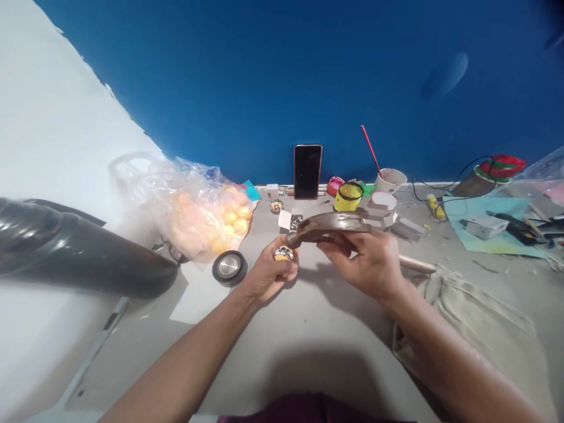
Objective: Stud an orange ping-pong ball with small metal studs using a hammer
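Hammer (330,225) lies nearer than the phone (307,171) and to its right, held by the right hand (372,261) close to the head. One head end meets the studded ball (284,254) in view; contact cannot be confirmed. Expect a stiff, head-heavy tool; hold the handle. The left hand (267,273) encloses the ball, nearer than the phone and slightly left. Ball is likely light, its studs slippery; grip bare sides. No brand, label or writing is legible.
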{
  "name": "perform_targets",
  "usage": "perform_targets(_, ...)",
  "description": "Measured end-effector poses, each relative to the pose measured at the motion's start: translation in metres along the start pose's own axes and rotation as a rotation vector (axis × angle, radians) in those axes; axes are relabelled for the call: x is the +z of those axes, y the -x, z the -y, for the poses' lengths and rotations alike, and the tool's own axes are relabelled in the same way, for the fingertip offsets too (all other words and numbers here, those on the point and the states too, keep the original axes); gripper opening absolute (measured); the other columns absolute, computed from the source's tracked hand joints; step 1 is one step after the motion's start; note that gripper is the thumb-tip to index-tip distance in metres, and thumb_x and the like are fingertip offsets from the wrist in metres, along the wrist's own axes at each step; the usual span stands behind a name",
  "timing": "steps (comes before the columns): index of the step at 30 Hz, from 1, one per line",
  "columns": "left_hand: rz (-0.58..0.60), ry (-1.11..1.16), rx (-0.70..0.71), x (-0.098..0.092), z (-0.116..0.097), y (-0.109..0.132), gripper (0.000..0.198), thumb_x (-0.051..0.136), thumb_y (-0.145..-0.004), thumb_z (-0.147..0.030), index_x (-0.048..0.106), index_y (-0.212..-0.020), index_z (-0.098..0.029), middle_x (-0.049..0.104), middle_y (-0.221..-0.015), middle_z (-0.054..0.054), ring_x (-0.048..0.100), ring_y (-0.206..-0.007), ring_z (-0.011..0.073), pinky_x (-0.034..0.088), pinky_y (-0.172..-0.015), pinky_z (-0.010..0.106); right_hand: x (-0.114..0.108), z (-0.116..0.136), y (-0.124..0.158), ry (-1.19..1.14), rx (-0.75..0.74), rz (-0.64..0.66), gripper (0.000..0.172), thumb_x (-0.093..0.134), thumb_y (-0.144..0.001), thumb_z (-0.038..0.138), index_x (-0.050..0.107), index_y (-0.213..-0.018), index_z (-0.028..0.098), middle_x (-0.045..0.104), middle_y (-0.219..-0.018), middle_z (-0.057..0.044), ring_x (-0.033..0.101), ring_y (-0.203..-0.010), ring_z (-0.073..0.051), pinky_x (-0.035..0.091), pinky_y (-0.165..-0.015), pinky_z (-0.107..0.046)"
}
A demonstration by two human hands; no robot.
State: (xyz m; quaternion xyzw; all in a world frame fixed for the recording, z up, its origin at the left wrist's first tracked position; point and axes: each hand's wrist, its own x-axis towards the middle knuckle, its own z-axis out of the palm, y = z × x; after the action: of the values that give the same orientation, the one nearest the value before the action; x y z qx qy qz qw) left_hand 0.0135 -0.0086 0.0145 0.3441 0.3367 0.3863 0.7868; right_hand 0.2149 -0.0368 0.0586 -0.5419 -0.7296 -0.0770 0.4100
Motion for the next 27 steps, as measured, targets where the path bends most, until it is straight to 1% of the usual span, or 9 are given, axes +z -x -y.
perform_targets(2, -0.011, -0.005, 0.004, -0.0001, 0.0005, 0.0000, 0.047, 0.078, -0.057, -0.005, 0.056, -0.096, -0.019, 0.058, -0.080, -0.003, 0.038, -0.051, 0.0023, 0.022, -0.048, 0.021, 0.0000, -0.0010, 0.0003, -0.001, 0.028, 0.011, 0.030, 0.064, -0.089, 0.043, 0.070, -0.071, 0.019, 0.067, -0.058, -0.001, 0.056, -0.050, -0.013, 0.037, -0.054, -0.025)
perform_targets(5, -0.013, -0.009, -0.002, -0.0005, 0.0000, 0.0001, 0.048, 0.077, -0.058, -0.006, 0.057, -0.099, -0.019, 0.059, -0.080, -0.002, 0.038, -0.051, 0.0025, 0.022, -0.049, 0.021, 0.0019, -0.0027, 0.0009, 0.017, -0.003, 0.087, 0.026, 0.067, -0.086, 0.043, 0.073, -0.076, 0.020, 0.069, -0.059, -0.001, 0.056, -0.049, -0.013, 0.034, -0.052, -0.025)
perform_targets(11, 0.021, -0.004, 0.021, -0.0038, -0.0006, -0.0019, 0.043, 0.074, -0.059, -0.006, 0.056, -0.095, -0.019, 0.057, -0.076, -0.003, 0.036, -0.050, 0.0028, 0.021, -0.049, 0.021, 0.0024, -0.0036, -0.0001, -0.006, 0.041, 0.046, 0.030, 0.064, -0.087, 0.043, 0.071, -0.072, 0.019, 0.066, -0.056, -0.001, 0.054, -0.048, -0.012, 0.034, -0.053, -0.025)
perform_targets(15, -0.024, -0.053, 0.007, -0.0035, 0.0005, -0.0031, 0.048, 0.072, -0.058, -0.007, 0.056, -0.101, -0.019, 0.058, -0.078, -0.003, 0.036, -0.049, 0.0025, 0.021, -0.049, 0.021, 0.0029, -0.0045, -0.0010, 0.018, -0.049, 0.099, 0.029, 0.065, -0.086, 0.041, 0.069, -0.067, 0.019, 0.066, -0.057, -0.001, 0.054, -0.049, -0.012, 0.030, -0.052, -0.025)
perform_targets(18, -0.090, -0.170, 0.054, -0.0023, 0.0015, -0.0035, 0.046, 0.070, -0.057, -0.008, 0.055, -0.099, -0.019, 0.060, -0.080, -0.003, 0.038, -0.049, 0.0027, 0.023, -0.048, 0.021, 0.0041, -0.0043, 0.0000, 0.004, -0.023, 0.031, 0.028, 0.065, -0.086, 0.041, 0.070, -0.070, 0.019, 0.067, -0.057, 0.000, 0.053, -0.048, -0.012, 0.032, -0.052, -0.025)
perform_targets(20, -0.121, -0.260, 0.106, -0.0015, 0.0025, -0.0032, 0.043, 0.070, -0.059, -0.010, 0.055, -0.098, -0.019, 0.061, -0.081, -0.003, 0.039, -0.050, 0.0036, 0.026, -0.048, 0.021, 0.0051, -0.0036, 0.0012, -0.005, 0.008, 0.052, 0.027, 0.065, -0.087, 0.042, 0.073, -0.075, 0.019, 0.069, -0.060, -0.001, 0.055, -0.049, -0.012, 0.033, -0.054, -0.025)
perform_targets(23, -0.180, -0.444, 0.153, -0.0011, 0.0039, -0.0018, 0.039, 0.070, -0.065, -0.016, 0.055, -0.101, -0.020, 0.063, -0.080, -0.003, 0.043, -0.052, 0.0058, 0.033, -0.050, 0.021, 0.0061, -0.0028, 0.0023, 0.015, -0.029, 0.137, 0.025, 0.065, -0.088, 0.042, 0.076, -0.081, 0.020, 0.071, -0.063, -0.001, 0.058, -0.052, -0.013, 0.031, -0.053, -0.025)
perform_targets(25, -0.235, -0.592, 0.180, -0.0013, 0.0042, -0.0010, 0.036, 0.069, -0.069, -0.019, 0.057, -0.102, -0.019, 0.064, -0.080, -0.002, 0.047, -0.056, 0.0075, 0.038, -0.053, 0.022, 0.0058, -0.0025, 0.0025, 0.024, -0.034, 0.118, 0.026, 0.065, -0.087, 0.043, 0.076, -0.080, 0.020, 0.069, -0.061, -0.001, 0.058, -0.052, -0.013, 0.031, -0.053, -0.025)
perform_targets(27, -0.276, -0.697, 0.208, -0.0017, 0.0043, -0.0005, 0.033, 0.069, -0.071, -0.021, 0.058, -0.102, -0.019, 0.064, -0.082, -0.001, 0.050, -0.061, 0.0089, 0.041, -0.057, 0.022, 0.0058, -0.0021, 0.0026, 0.012, 0.017, 0.078, 0.029, 0.066, -0.087, 0.045, 0.074, -0.076, 0.020, 0.068, -0.058, -0.001, 0.056, -0.049, -0.012, 0.032, -0.053, -0.025)
